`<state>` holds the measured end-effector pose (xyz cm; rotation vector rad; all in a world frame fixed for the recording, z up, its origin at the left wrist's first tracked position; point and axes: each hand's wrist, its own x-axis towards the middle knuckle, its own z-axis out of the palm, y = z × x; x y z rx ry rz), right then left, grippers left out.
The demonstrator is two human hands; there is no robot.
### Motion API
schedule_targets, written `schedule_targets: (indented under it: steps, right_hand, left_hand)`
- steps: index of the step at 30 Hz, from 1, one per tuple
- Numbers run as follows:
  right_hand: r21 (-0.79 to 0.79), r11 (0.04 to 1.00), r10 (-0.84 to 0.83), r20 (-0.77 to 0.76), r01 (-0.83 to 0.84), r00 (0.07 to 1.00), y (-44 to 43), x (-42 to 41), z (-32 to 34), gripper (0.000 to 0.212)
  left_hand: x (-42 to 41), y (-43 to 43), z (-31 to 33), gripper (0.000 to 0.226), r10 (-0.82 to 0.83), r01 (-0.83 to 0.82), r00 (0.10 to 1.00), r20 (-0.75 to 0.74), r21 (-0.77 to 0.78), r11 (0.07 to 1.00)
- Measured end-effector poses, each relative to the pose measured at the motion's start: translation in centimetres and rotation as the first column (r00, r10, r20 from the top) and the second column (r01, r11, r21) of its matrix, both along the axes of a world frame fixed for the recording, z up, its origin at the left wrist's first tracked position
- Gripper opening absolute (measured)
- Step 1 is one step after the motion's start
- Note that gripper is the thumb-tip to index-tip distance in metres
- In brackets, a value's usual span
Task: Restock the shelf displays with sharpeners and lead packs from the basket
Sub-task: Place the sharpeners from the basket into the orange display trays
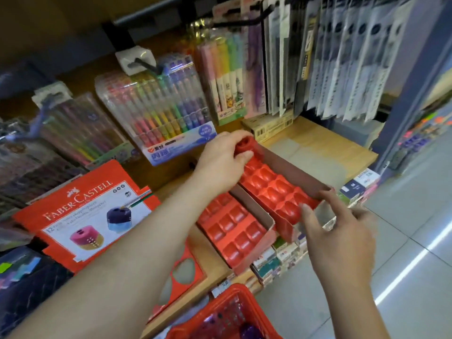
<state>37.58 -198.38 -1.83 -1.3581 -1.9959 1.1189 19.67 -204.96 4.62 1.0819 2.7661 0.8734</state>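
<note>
My left hand (221, 159) grips a red round sharpener (245, 146) at the far end of a red display tray (276, 189) with moulded hollows, which lies in a brown cardboard box on the wooden shelf. My right hand (340, 231) touches that tray's near corner with fingers spread and holds nothing. A second red tray (234, 228) with bare hollows sits to the left of it. The red basket (227, 314) stands below at the bottom edge, with purple sharpeners inside it.
A red Faber-Castell display lid (83, 211) stands open on the left. Packs of coloured pens (156, 108) and highlighters hang behind. Carded pens hang at the upper right. Small boxes line the shelf's front edge (281, 260). A tiled aisle floor lies to the right.
</note>
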Motion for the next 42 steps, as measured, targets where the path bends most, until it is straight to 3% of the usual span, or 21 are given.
schedule_targets:
  steps: [3, 7, 13, 17, 23, 28, 30, 32, 34, 37, 40, 42]
  right_hand:
    - [-0.079, 0.997, 0.002, -0.126, -0.013, 0.992, 0.5, -0.5, -0.1, 0.054]
    - [-0.144, 0.990, -0.024, -0.263, -0.015, 0.965, 1.0, -0.9, 0.0, 0.062]
    - [-0.316, 0.949, -0.127, -0.392, -0.003, 0.911, 1.5, -0.9, 0.0, 0.063]
    - [-0.365, 0.931, -0.166, -0.455, -0.012, 0.875, 1.4, -1.1, -0.4, 0.061]
    - [-0.342, 0.940, -0.153, -0.459, -0.015, 0.875, 1.1, -0.7, -0.6, 0.054]
    - [-0.281, 0.960, -0.124, -0.430, -0.002, 0.894, 0.8, -0.6, -1.3, 0.053]
    - [-0.301, 0.953, -0.114, -0.432, -0.025, 0.894, 0.6, -0.4, -1.0, 0.059]
    - [-0.201, 0.979, -0.085, -0.335, 0.017, 0.938, 0.3, -0.1, -0.6, 0.068]
    - [0.001, 0.997, -0.072, -0.258, 0.075, 0.963, -0.1, 0.6, -0.2, 0.068]
    - [0.103, 0.993, -0.017, -0.392, 0.062, 0.920, -0.6, 1.4, 1.4, 0.041]
    - [0.049, 0.954, 0.281, -0.483, -0.295, 0.829, -2.0, 2.3, 3.4, 0.020]
    - [0.023, 0.813, 0.534, -0.431, -0.582, 0.728, -3.8, 2.7, 4.0, 0.019]
  left_hand:
    - [-2.5, 2.2, -1.1, 0.034, -0.028, 0.012, 0.995, -0.101, -0.158, 0.987]
    - [-4.2, 3.1, -3.2, 0.040, -0.144, 0.096, 0.982, -0.126, -0.327, 0.940]
    - [-4.6, 3.1, -3.9, 0.039, -0.219, 0.175, 0.965, -0.145, -0.266, 0.948]
    - [-4.3, 3.0, -4.6, 0.041, -0.155, 0.094, 0.970, -0.185, -0.303, 0.948]
    - [-3.5, 2.9, -4.5, 0.037, 0.001, -0.062, 0.981, -0.195, -0.310, 0.949]
    - [-3.0, 4.0, -4.2, 0.037, -0.038, -0.097, 0.960, -0.276, -0.459, 0.883]
    - [-2.3, 4.1, -3.8, 0.042, -0.011, -0.103, 0.974, -0.228, -0.480, 0.871]
    - [-0.9, 2.9, -3.1, 0.047, 0.012, -0.087, 0.983, -0.186, -0.406, 0.910]
    - [1.8, 0.6, -2.7, 0.049, 0.023, -0.066, 0.982, -0.188, -0.230, 0.971]
    - [8.3, -4.6, -2.3, 0.036, 0.080, -0.072, 0.990, -0.112, 0.069, 0.995]
    - [14.2, -10.7, -3.6, 0.023, 0.175, -0.185, 0.983, 0.063, 0.233, 0.955]
    - [17.1, -14.7, -5.7, 0.020, 0.241, -0.272, 0.956, 0.165, 0.200, 0.941]
